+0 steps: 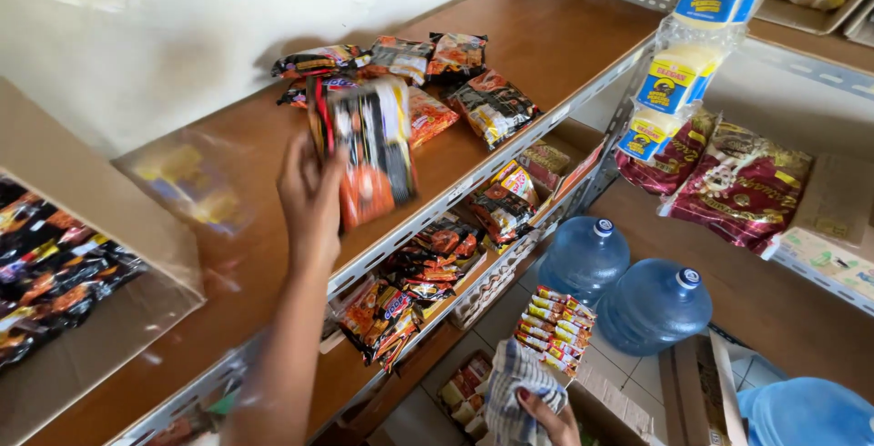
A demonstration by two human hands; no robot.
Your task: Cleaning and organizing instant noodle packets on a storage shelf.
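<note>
My left hand (309,200) is raised over the upper wooden shelf (510,36) and grips a stack of orange-and-black snack packets (371,150), held upright and blurred by motion. Just behind the stack, several similar packets (455,82) lie loose on the shelf near the white wall. My right hand (551,417) is low at the bottom edge, closed on a blue-and-white checked cloth (514,382), next to a bundle of small sachets (555,328).
An open cardboard box (55,273) of dark packets sits at the left. Lower shelves hold more packets (437,255). Two blue water jugs (651,305) stand on the tiled floor. Hanging yellow-and-blue packs (678,77) and dark red bags (742,187) are at the right.
</note>
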